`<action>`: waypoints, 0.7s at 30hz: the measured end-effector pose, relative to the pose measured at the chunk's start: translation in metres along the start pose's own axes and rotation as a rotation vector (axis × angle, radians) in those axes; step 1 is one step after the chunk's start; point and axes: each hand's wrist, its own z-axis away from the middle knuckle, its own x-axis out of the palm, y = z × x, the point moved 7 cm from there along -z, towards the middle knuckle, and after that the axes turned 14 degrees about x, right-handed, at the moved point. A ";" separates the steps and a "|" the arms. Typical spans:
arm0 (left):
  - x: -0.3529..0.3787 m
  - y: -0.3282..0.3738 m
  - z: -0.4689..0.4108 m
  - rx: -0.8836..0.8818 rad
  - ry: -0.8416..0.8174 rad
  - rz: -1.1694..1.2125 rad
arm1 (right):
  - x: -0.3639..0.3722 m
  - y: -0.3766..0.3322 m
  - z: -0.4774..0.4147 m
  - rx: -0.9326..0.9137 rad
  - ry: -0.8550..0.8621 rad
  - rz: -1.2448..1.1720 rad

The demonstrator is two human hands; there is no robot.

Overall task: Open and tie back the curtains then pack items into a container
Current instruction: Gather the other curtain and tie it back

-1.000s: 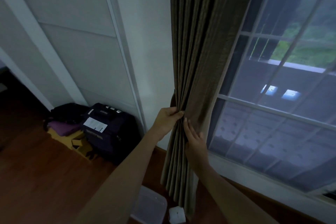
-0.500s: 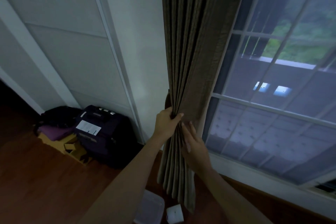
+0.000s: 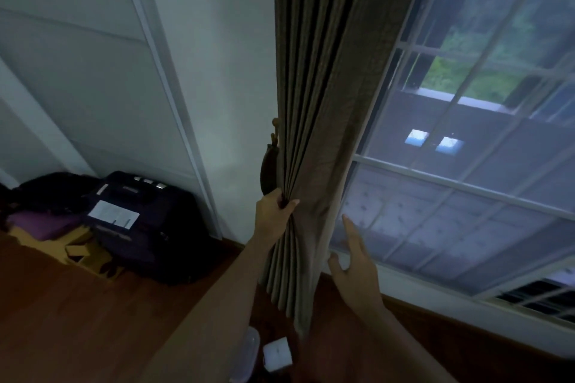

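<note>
A brown pleated curtain [image 3: 314,96] hangs gathered at the left edge of the window [image 3: 460,165]. My left hand [image 3: 273,211] grips the bunched pleats at mid height. A dark tieback [image 3: 269,168] hangs from a wall hook just left of the curtain, right above that hand. My right hand [image 3: 354,267] is off the fabric, fingers spread, to the right of the curtain in front of the window sill. A clear plastic container [image 3: 249,351] and a small white box [image 3: 277,353] lie on the floor below, partly hidden by my left arm.
A dark suitcase [image 3: 146,224] with a white label stands against the wall at left, beside a black bag [image 3: 53,190], purple cloth and yellow cardboard. White sliding panels line the left wall. The floor is red-brown wood.
My right hand has let go of the curtain and moved right and down, now open near the sill. My left hand keeps its grip on the pleats.
</note>
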 end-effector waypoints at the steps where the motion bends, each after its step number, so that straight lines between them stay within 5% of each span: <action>1: 0.003 -0.003 -0.001 -0.013 -0.024 -0.007 | -0.002 -0.002 -0.002 -0.008 0.017 0.003; 13: 0.018 -0.023 -0.019 -0.006 -0.236 0.007 | -0.003 -0.031 -0.034 0.046 0.217 -0.082; 21: 0.031 -0.049 -0.031 -0.104 -0.286 0.146 | 0.025 -0.060 -0.100 0.068 -0.049 -0.095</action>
